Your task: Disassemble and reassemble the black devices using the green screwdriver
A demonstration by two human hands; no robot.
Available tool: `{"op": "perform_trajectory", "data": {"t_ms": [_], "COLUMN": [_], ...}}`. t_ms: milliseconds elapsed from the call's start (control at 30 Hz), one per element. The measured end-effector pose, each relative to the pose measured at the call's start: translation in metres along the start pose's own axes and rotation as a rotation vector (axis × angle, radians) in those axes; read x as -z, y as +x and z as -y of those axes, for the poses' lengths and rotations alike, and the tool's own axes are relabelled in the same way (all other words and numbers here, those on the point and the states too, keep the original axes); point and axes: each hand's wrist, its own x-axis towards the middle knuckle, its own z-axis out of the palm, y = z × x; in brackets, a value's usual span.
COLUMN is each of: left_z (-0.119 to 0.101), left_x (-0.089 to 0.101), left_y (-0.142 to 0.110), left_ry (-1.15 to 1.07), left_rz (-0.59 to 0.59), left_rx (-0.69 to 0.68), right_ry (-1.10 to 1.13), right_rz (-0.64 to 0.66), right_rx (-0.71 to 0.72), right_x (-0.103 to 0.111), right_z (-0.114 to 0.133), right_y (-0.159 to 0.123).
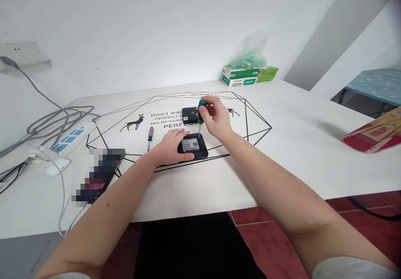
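Observation:
My right hand (214,116) grips a screwdriver (202,105) with a green and black handle. It stands nearly upright, its thin shaft running down to the far right corner of a flat black device (202,147) with a white printed label. My left hand (172,147) holds this device from the left, thumb along the near edge and fingers at the far side. Just behind lies a second flat black piece (189,115) with a small white label, partly covered by my right hand. Left of my left hand rests another screwdriver (151,133) with a red and blue handle.
At the left are a power strip (70,139), coiled grey cable (59,118) and a dark phone-like slab (103,174), partly pixelated. Green and white boxes (241,74) under a plastic bag (250,51) stand by the wall. A red packet (374,135) sits at the right edge.

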Motion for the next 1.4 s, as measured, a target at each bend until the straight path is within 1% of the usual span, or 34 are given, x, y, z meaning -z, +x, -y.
{"op": "perform_trajectory", "data": {"t_ms": [67,133,233,333,467,533,633,800,867,967,1000,1133,1200,1300,1400], "left_z": [0.006,0.011,0.015,0.016,0.016,0.017,0.019,0.020,0.018,0.017,0.018,0.025,0.029,0.032,0.030], "left_x": [0.001,0.002,0.005,0.010,0.012,0.011,0.009,0.009,0.010,0.012,0.012,0.009,0.006,0.005,0.005], "left_y": [-0.001,-0.002,-0.003,-0.005,-0.008,-0.009,-0.009,-0.009,-0.010,-0.011,-0.011,-0.010,-0.009,-0.008,-0.009], "left_ry": [0.017,0.024,0.031,0.027,0.045,0.046,0.035,0.034,0.048,0.094,0.109,0.155,0.169,0.179,0.186], "left_rz": [0.035,0.071,0.127,0.172,0.200,0.195,0.169,0.169,0.184,0.199,0.201,0.212,0.213,0.210,0.224], "left_rx": [0.035,0.057,0.091,0.111,0.133,0.129,0.108,0.114,0.133,0.171,0.180,0.182,0.165,0.150,0.161], "right_ry": [-0.079,-0.141,-0.180,-0.164,-0.127,-0.122,-0.119,-0.025,-0.021,-0.029,-0.004,0.144,0.153,0.123,0.098], "right_rz": [0.033,0.058,0.078,0.089,0.031,-0.006,-0.038,-0.025,-0.021,-0.029,-0.025,0.046,0.047,0.041,0.062], "right_rx": [0.112,0.184,0.208,0.257,0.330,0.315,0.222,0.073,0.077,0.138,0.136,-0.014,-0.046,-0.018,0.024], "right_x": [0.000,0.000,-0.002,-0.005,-0.005,-0.006,-0.007,-0.004,-0.003,-0.003,-0.004,-0.008,-0.008,-0.006,-0.001], "right_z": [0.002,0.005,0.009,0.013,0.015,0.015,0.016,0.018,0.016,0.012,0.012,0.013,0.016,0.021,0.022], "right_y": [-0.001,-0.003,-0.005,-0.007,-0.006,-0.005,-0.005,-0.004,-0.003,-0.001,-0.001,-0.004,-0.006,-0.007,-0.007]}}
